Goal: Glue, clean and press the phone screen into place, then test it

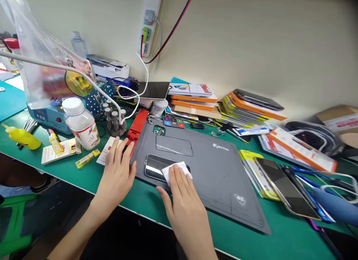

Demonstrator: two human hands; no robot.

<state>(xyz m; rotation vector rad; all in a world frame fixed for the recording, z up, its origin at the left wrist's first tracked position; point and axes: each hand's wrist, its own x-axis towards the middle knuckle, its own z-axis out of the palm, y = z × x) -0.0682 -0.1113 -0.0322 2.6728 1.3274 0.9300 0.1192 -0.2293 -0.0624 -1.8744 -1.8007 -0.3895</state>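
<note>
A phone with a dark, glossy face lies near the left front of a grey work mat. My right hand lies flat over a folded white wipe, its outstretched fingers pressing it onto the phone's right part, which is partly hidden. The thumb stands apart from the wipe. My left hand is open, fingers spread, at the mat's left edge, close to a red tool and a white card box. It holds nothing. Behind the phone lies a clear rectangular sheet.
Left of the mat stand a white-capped bottle, a screwdriver holder and a yellow squeeze bottle. Stacked boxes line the wall. Another phone and cables lie at right. A white cable hangs across the left.
</note>
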